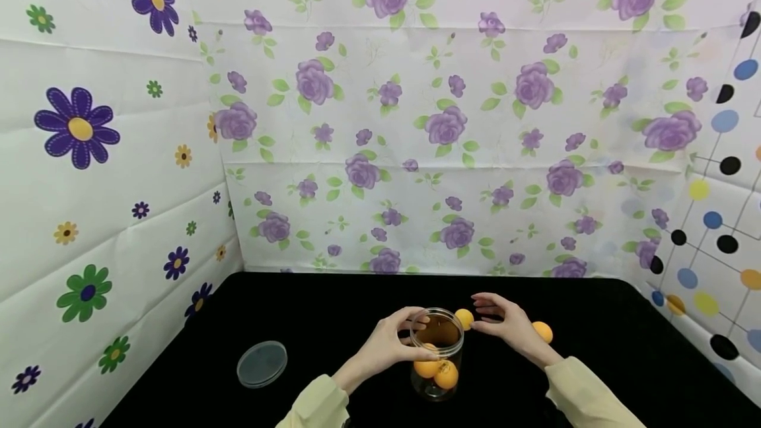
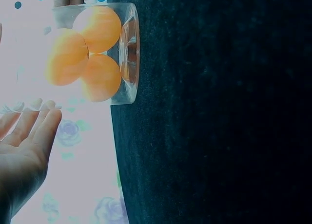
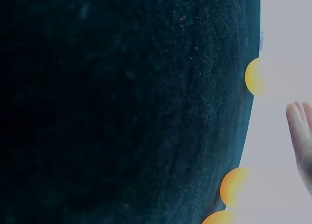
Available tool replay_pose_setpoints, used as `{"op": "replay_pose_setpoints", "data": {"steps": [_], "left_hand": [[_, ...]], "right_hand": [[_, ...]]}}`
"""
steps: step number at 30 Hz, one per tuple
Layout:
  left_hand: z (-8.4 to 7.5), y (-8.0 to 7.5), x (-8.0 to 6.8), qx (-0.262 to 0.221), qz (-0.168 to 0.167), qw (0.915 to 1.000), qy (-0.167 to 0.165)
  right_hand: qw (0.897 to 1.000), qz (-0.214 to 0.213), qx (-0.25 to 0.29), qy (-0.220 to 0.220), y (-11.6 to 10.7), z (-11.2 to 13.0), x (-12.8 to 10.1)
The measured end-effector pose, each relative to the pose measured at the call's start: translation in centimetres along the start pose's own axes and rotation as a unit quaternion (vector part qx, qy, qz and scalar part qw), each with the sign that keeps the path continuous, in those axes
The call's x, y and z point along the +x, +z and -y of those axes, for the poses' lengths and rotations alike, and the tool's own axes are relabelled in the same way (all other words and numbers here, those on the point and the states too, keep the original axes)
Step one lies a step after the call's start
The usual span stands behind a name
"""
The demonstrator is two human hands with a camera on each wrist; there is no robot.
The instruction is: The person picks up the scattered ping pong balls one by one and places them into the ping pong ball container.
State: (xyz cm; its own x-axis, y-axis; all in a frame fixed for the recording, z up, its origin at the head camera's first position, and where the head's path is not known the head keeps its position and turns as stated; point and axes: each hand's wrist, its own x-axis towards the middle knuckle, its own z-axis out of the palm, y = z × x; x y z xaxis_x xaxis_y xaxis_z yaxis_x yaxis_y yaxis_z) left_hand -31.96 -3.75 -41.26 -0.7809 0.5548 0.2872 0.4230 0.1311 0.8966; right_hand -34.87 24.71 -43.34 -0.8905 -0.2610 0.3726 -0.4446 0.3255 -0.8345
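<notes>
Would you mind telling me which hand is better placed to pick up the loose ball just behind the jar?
Probably the right hand: its open fingertips nearly touch the ball behind the jar, while the left hand rests at the jar's rim.

Jar (image 1: 438, 355): clear, glossy plastic, smooth-walled, catching light at the rim. Balls (image 1: 436, 370): orange, smooth, matt, probably plastic. Lid (image 1: 262, 363): translucent plastic, showing a faint sheen. Tabletop (image 1: 309, 322): black cloth, matt, looking finely napped. Walls (image 1: 416, 117): printed floral sheeting, creasing, slightly glossy.
</notes>
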Motion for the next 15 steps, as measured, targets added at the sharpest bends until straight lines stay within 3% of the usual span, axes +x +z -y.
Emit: {"op": "replay_pose_setpoints", "data": {"steps": [15], "left_hand": [[-0.11, -0.05, 0.06, -0.013, 0.006, 0.9999, -0.005]], "right_hand": [[0.999, -0.023, -0.021, 0.017, 0.36, -0.99, 0.35]]}}
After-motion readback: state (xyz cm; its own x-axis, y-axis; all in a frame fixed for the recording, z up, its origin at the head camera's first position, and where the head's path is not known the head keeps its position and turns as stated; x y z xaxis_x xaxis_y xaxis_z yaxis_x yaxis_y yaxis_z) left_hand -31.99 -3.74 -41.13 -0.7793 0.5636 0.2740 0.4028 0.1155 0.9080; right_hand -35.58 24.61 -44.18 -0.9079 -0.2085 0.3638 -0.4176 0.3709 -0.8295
